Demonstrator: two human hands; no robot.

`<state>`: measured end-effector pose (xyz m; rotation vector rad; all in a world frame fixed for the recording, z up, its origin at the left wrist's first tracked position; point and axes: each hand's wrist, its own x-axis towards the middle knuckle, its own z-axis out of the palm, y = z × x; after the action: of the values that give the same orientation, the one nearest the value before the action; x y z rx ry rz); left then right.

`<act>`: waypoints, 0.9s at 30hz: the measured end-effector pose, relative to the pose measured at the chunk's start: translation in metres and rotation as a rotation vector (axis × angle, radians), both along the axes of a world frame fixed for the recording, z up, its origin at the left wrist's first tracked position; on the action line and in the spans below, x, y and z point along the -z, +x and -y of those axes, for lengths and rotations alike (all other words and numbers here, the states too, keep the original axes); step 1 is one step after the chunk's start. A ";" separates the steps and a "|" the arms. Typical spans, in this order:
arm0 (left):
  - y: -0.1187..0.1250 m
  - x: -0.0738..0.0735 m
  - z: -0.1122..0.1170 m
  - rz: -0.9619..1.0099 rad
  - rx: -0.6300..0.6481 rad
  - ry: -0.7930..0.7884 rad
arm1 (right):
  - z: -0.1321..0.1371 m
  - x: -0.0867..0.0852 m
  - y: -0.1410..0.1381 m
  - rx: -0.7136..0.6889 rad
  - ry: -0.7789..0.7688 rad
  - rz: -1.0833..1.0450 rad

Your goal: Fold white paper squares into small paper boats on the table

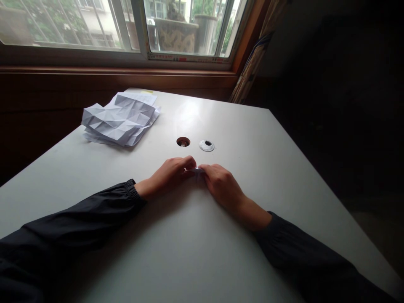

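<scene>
While the person's bare left hand point(167, 176) and bare right hand point(222, 187) meet near the middle of a smooth white rectangular table point(202, 256), a small folded piece of white paper point(196, 170) sits pinched between their fingertips. Both hands are closed on it from opposite sides, with their fingers curled inward, and they hide so much of the paper that its exact shape cannot be made out. Dark long sleeves point(72, 223) with gathered cuffs cover both forearms, which stretch in from the table's near corners.

Just beyond the hands, toward the table's far edge, a round hole with a dark rim point(183, 142) lies close beside a white ring-shaped grommet point(206, 145) with a dark centre. Near the table's far left edge, well apart from the hands, lies a loose heap of heavily creased white paper sheets point(118, 120). A small yellow scrap point(147, 91) shows at the far edge, just behind the heap.

Past that edge runs a brown wooden window sill point(116, 72) beneath a white-framed window point(139, 25), and through the glass stands a large brown patterned planter point(175, 38). A striped curtain point(254, 69) hangs at the window's right side, beside the table's far right corner.
</scene>
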<state>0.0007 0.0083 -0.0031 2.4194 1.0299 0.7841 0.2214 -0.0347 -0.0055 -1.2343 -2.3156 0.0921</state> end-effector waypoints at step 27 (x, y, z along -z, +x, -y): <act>-0.003 -0.014 0.013 0.572 0.179 -0.256 | -0.003 -0.011 0.006 -0.020 -0.632 -0.966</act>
<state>-0.0026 -0.0050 0.0111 1.8705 0.6313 1.1126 0.2270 -0.0314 0.0057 -1.0635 -1.4531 1.2103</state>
